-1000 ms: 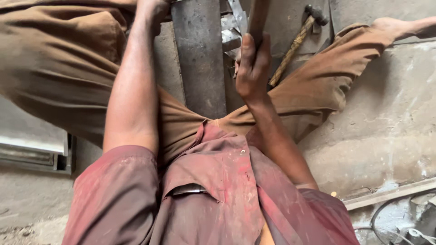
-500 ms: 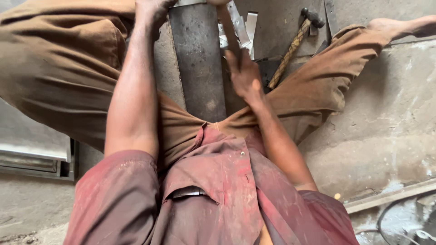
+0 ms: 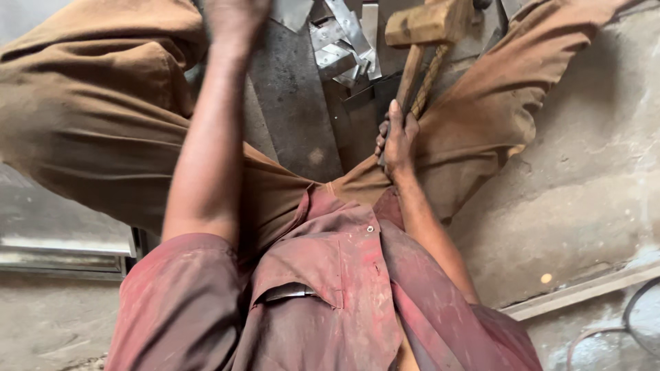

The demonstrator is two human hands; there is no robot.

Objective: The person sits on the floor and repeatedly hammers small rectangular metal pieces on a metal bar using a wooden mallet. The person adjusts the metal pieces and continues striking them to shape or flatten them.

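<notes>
I sit on the floor with my legs spread, in brown trousers and a red shirt. My right hand (image 3: 397, 137) is closed around the handle of a wooden mallet (image 3: 430, 24), whose blocky head points away from me. My left hand (image 3: 234, 17) is blurred at the top edge, reaching over a dark flat metal bar (image 3: 292, 103) that lies between my legs; its grip is not visible. Several cut pieces of shiny sheet metal (image 3: 344, 41) lie just beyond the bar, to the left of the mallet head.
A second wooden handle (image 3: 432, 86) lies beside the mallet's handle. The concrete floor (image 3: 584, 172) spreads to the right, with a pale strip (image 3: 584, 292) and a curved wire (image 3: 632, 316) at the lower right. A metal frame (image 3: 62, 251) lies at the left.
My right hand let go of an upright tool, dropped open toward my lap, and now grips the wooden mallet. The view has moved closer to the work.
</notes>
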